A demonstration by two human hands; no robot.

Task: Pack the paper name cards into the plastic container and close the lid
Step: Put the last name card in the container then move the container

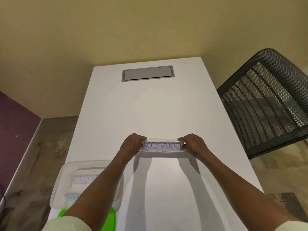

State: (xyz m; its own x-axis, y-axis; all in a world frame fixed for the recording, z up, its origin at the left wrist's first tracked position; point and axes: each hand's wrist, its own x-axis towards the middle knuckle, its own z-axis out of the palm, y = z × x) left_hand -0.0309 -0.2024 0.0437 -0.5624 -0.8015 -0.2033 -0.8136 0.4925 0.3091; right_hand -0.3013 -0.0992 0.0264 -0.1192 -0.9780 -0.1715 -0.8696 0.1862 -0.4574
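Head view: a name card, lettered "KOSAKSI" in blue and seemingly set in a clear holder, is held at the centre of the frame, over the white table. It is gripped at both ends: the left hand is curled round the left end and the right hand round the right end, fingers over the top edge and thumbs at the front. Whether the card rests on the table or is lifted just off it cannot be told.

The container sits at the lower left of the frame, on the near left part of the table, partly hidden by the left forearm. Two more cards are seen lying inside it, their lettering only partly legible. A green piece, probably the lid, shows at the bottom edge beneath the forearm.

At the upper centre a grey hatch is let into the table top; a mesh chair stands at the right.

From here the card must be carried down and to the left. It could catch on the container rim if brought in tilted, or be laid across the other cards and left standing proud, so that the lid would not shut. The container stands close to the table's left edge and could be nudged off by the left arm.
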